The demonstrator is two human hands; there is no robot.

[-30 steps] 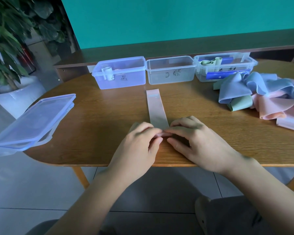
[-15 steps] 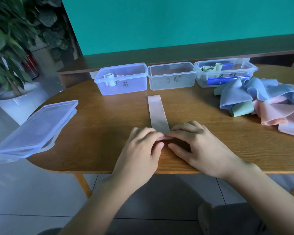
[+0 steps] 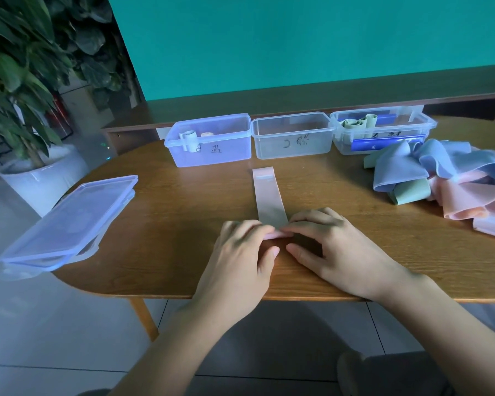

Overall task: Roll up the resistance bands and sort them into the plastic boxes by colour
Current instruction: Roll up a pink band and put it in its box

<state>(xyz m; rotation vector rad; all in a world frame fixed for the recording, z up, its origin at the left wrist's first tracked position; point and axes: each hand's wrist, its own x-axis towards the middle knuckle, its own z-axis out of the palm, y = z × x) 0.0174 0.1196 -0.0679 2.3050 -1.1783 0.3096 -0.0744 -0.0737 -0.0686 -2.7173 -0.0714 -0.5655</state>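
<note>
Pinching the rolled near end of a pink band (image 3: pixel 269 195) on the desk (image 3: pixel 183 224) are the left hand (image 3: pixel 240 258) and right hand (image 3: pixel 340 252), fingers curled.

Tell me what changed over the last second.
Little visibly moved. Both hands, left hand and right hand, keep pinching the near end of the pink band, which still lies mostly flat on the table. The three boxes, lids and band pile stayed put.
</note>
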